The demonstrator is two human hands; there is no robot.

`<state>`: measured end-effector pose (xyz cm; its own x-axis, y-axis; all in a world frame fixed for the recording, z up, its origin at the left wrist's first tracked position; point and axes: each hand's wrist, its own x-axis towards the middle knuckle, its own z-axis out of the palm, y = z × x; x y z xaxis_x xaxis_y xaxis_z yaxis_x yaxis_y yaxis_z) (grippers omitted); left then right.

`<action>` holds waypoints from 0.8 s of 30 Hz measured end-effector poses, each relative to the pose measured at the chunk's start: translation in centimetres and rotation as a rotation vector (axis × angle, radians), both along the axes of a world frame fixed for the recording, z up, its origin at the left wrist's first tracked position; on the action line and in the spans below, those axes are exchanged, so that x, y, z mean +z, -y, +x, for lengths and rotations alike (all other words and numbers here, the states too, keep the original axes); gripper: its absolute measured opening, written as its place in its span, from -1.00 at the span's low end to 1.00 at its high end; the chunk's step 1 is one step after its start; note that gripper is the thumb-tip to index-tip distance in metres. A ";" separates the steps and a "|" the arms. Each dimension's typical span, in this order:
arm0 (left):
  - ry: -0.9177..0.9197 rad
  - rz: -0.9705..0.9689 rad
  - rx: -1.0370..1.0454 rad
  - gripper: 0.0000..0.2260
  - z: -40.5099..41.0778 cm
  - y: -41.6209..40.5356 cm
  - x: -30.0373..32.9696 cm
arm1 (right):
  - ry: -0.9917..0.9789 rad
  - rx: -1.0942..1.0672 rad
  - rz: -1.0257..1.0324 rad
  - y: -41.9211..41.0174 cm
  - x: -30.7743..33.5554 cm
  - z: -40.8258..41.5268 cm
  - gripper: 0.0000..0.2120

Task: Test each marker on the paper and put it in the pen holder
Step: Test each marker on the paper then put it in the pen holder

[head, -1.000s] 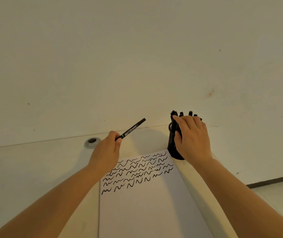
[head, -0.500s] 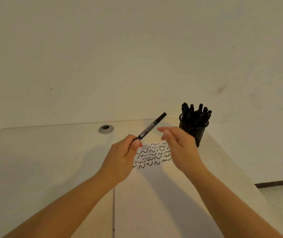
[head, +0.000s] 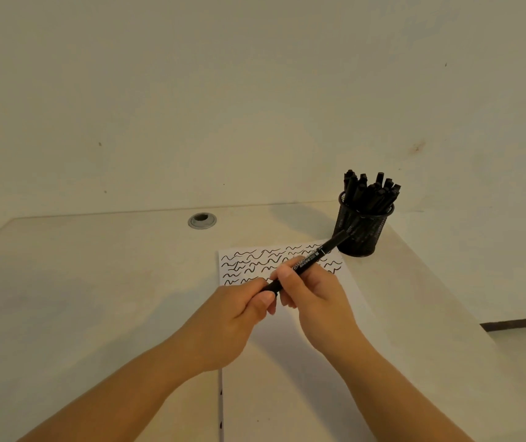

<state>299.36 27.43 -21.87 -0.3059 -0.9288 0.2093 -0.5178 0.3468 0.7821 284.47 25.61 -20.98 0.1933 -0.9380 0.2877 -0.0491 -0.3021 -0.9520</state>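
Observation:
A black marker [head: 312, 258] slants up to the right above the paper. My left hand [head: 233, 317] pinches its lower end, and my right hand [head: 315, 298] grips the barrel just above with thumb and fingers. The white paper [head: 287, 393] lies on the table, its far end covered with rows of black squiggles. A black mesh pen holder [head: 362, 229] stands beyond the paper's far right corner, holding several black markers. The marker's far tip overlaps the holder in the image.
The pale table [head: 95, 298] meets a plain wall at the back. A round metal cable grommet [head: 202, 220] sits near the back edge. The table's right edge runs diagonally past the holder, with floor and a dark baseboard [head: 520, 322] beyond.
My right hand left the pen holder, came back toward me and now grips the marker together with my left hand. The view tilted, so the table shows more.

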 end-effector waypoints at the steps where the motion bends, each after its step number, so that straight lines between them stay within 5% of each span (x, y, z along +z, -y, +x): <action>1: 0.029 -0.020 0.024 -0.78 0.0 -0.2 0.0 | -0.027 -0.032 0.000 -0.1 -0.3 0.3 -0.78; 7: 0.535 -0.251 0.292 -0.76 0.8 -1.4 -1.2 | 0.290 -0.496 0.265 2.7 -0.2 -1.6 -0.71; 13: 0.229 -0.104 0.283 -0.83 5.2 -0.3 -2.2 | 0.079 -0.518 0.158 3.5 -0.5 -4.7 -0.83; 24: 0.136 -0.038 0.261 -0.76 6.2 3.7 -3.7 | -0.085 -0.101 0.249 4.4 -1.6 3.0 -0.87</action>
